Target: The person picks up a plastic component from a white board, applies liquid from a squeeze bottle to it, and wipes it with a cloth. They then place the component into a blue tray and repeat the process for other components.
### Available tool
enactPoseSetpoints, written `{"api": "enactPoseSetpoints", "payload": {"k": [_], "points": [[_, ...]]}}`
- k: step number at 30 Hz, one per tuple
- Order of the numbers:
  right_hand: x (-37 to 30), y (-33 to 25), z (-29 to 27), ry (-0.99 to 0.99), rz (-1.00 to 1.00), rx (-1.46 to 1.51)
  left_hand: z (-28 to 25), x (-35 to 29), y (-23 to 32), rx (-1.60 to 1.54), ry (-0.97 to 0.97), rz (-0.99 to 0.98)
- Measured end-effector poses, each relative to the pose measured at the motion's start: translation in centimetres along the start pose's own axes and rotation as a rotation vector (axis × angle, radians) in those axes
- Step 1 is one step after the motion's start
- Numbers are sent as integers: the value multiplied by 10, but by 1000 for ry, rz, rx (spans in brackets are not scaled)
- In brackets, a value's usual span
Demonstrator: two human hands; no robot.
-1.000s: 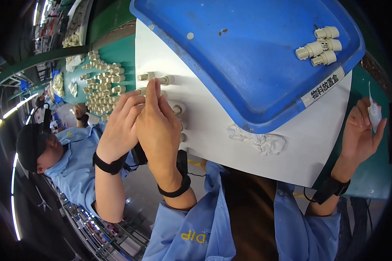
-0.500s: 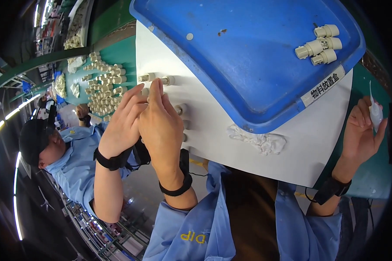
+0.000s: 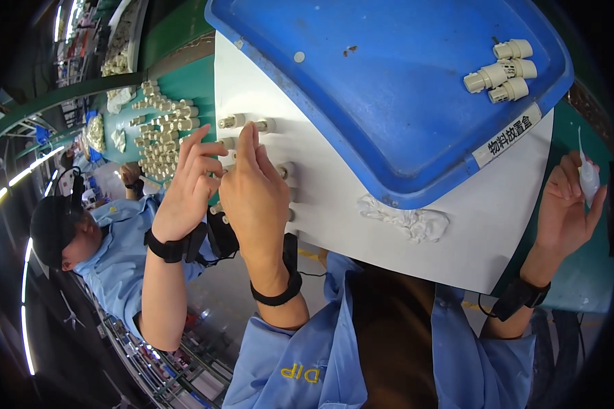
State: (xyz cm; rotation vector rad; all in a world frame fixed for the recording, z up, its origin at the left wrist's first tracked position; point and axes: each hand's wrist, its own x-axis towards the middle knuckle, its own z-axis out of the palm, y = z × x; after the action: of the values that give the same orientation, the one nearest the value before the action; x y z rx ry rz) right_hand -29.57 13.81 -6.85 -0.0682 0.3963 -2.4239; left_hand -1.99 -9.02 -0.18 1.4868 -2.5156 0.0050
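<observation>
My left hand (image 3: pixel 256 194) reaches over the white sheet with its index finger stretched out, the fingertip at a cream cylindrical fitting (image 3: pixel 267 125). Its other fingers are partly hidden from view. Another similar fitting (image 3: pixel 229 121) lies just left of that fingertip, and more lie partly covered behind my hand. Far to the right, my right hand (image 3: pixel 565 204) is closed around a small white squeeze bottle (image 3: pixel 589 180) with a long thin nozzle pointing up. A co-worker's hand (image 3: pixel 184 187) is close beside my left hand, its fingers spread and bent.
A blue plastic tray (image 3: pixel 416 116) lies across the white sheet (image 3: pixel 457 245), with several cream fittings (image 3: pixel 488 77) at its right. A crumpled white cloth (image 3: pixel 409 221) sits by its near corner. Many fittings (image 3: pixel 164 136) crowd the green table at left, where the co-worker (image 3: pixel 109 238) leans in.
The co-worker's hand has drawn back slightly to the left and its fingers have lifted, away from my left hand. Both of my hands stay almost where they were.
</observation>
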Motion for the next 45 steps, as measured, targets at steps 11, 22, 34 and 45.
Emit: {"api": "enactPoseSetpoints", "payload": {"k": [11, 22, 34, 45], "points": [[-1, 3, 7, -15, -38, 1, -6, 1, 1, -86, -38, -68], [0, 0, 7, -18, -76, -15, -15, -15, 18, -229, 78, -57], [3, -8, -2, -62, -79, -79, -46, -83, 120, -1579, -255, 492], [10, -19, -18, -59, -43, -60, -50, -53, -6, -729, -476, 978]]}}
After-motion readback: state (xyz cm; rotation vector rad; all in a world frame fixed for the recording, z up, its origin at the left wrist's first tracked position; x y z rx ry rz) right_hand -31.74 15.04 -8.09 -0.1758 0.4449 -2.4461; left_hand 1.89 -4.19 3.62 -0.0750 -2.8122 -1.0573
